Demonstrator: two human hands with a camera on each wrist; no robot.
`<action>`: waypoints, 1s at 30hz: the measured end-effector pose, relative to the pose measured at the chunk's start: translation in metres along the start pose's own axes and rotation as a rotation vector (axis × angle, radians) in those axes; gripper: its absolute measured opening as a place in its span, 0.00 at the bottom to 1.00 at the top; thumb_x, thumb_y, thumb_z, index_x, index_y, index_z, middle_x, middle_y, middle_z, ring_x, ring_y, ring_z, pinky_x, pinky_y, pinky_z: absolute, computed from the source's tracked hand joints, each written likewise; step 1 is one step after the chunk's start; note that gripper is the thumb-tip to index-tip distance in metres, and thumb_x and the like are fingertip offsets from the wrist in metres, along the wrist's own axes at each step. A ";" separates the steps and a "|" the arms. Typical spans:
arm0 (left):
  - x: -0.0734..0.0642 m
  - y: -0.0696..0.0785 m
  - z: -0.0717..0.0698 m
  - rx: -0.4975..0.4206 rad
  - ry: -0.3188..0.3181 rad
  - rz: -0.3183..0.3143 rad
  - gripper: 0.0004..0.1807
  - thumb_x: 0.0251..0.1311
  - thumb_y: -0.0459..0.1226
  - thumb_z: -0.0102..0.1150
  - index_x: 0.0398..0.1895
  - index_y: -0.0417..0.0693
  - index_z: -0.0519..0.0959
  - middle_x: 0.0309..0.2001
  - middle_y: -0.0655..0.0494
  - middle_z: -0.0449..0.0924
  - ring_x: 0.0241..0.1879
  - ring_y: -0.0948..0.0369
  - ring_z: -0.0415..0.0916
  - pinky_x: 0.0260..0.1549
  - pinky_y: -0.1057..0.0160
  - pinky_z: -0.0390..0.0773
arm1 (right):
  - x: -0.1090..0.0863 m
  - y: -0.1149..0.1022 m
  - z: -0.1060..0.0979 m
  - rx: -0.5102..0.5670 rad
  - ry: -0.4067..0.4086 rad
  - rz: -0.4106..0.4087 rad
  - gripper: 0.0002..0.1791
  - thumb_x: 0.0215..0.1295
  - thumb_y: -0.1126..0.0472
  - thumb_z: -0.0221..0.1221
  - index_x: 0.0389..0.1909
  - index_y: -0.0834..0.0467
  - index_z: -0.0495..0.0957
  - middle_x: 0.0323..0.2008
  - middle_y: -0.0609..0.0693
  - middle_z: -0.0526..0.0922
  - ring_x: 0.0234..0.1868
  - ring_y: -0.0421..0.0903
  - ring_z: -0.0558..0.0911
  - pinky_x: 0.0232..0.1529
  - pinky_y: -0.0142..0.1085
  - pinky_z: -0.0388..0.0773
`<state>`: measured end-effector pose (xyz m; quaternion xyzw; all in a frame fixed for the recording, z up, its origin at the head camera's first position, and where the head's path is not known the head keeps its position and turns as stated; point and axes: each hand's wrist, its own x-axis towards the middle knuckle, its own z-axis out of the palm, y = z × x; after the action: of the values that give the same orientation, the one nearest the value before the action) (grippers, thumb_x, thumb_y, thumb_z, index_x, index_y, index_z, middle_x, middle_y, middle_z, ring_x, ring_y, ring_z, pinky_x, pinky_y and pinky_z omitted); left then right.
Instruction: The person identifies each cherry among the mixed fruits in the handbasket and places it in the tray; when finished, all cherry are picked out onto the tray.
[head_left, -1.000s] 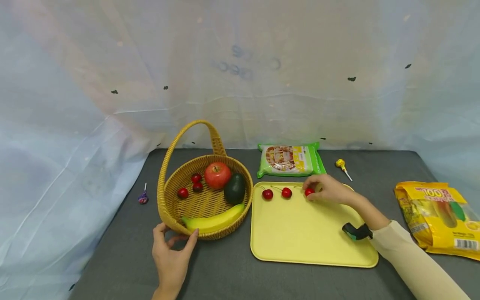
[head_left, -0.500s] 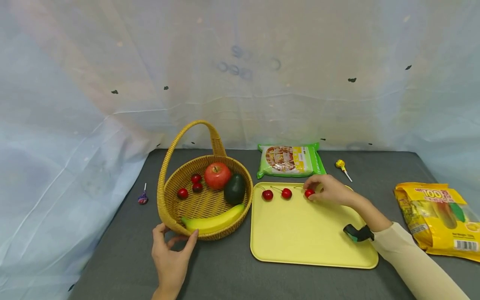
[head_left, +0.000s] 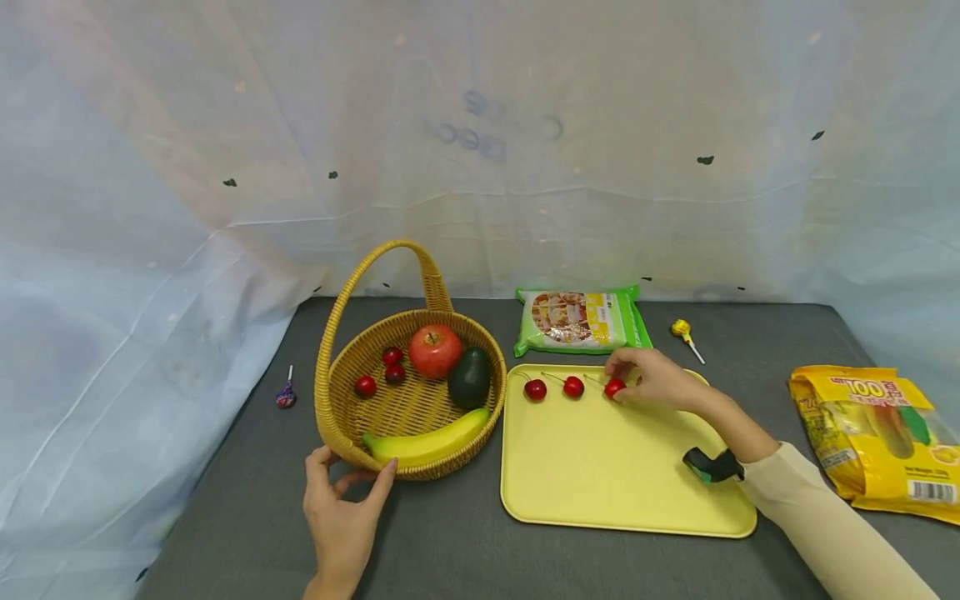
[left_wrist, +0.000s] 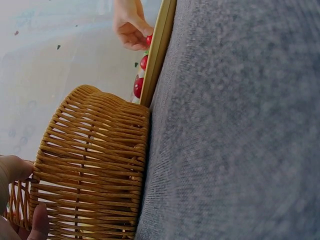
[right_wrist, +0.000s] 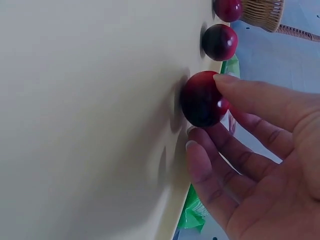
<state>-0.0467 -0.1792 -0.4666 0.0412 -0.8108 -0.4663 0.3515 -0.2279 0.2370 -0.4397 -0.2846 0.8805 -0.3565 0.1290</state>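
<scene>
My right hand (head_left: 654, 381) pinches a red cherry (head_left: 613, 388) between thumb and fingers, close over the far edge of the yellow tray (head_left: 600, 467). In the right wrist view the thumb lies on this cherry (right_wrist: 204, 99). To its left on the tray lie two more cherries with stems, a middle one (head_left: 573, 387) and a left one (head_left: 535, 389). My left hand (head_left: 343, 510) grips the near rim of the wicker basket (head_left: 408, 404), at the foot of its tall handle. Inside the basket are an apple (head_left: 435, 351), an avocado (head_left: 469, 377), a banana (head_left: 431, 440) and three cherries.
Behind the tray lies a green food packet (head_left: 577, 320). A yellow lollipop (head_left: 686, 337) is at the back right, a purple lollipop (head_left: 286, 390) left of the basket. A yellow snack bag (head_left: 881, 442) lies at the right edge. A plastic sheet (head_left: 525, 167) hangs behind the table.
The right hand has shifted the cherry slightly left, toward the other two on the tray. The left hand and the basket have stayed where they were.
</scene>
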 end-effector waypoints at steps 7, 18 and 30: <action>0.000 -0.003 0.001 -0.007 -0.001 0.004 0.35 0.40 0.20 0.77 0.53 0.30 0.70 0.45 0.53 0.70 0.28 0.66 0.76 0.26 0.75 0.82 | 0.000 0.002 0.003 -0.004 0.006 -0.018 0.13 0.56 0.72 0.70 0.42 0.65 0.80 0.38 0.54 0.80 0.38 0.51 0.80 0.33 0.35 0.79; 0.000 -0.002 0.001 -0.016 -0.003 -0.010 0.34 0.42 0.21 0.77 0.54 0.31 0.70 0.46 0.55 0.70 0.27 0.67 0.77 0.25 0.73 0.82 | 0.000 0.001 0.004 -0.057 0.037 -0.040 0.14 0.55 0.71 0.71 0.42 0.66 0.80 0.39 0.53 0.80 0.39 0.50 0.80 0.39 0.43 0.82; 0.000 0.001 0.000 -0.025 0.001 -0.017 0.33 0.43 0.22 0.77 0.54 0.31 0.70 0.46 0.53 0.71 0.26 0.68 0.77 0.25 0.75 0.81 | 0.024 -0.022 -0.007 -0.080 0.077 -0.090 0.13 0.61 0.69 0.68 0.46 0.65 0.80 0.43 0.58 0.81 0.43 0.56 0.79 0.42 0.48 0.81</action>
<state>-0.0468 -0.1785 -0.4659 0.0440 -0.8045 -0.4792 0.3482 -0.2413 0.2137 -0.4194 -0.3150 0.8847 -0.3370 0.0673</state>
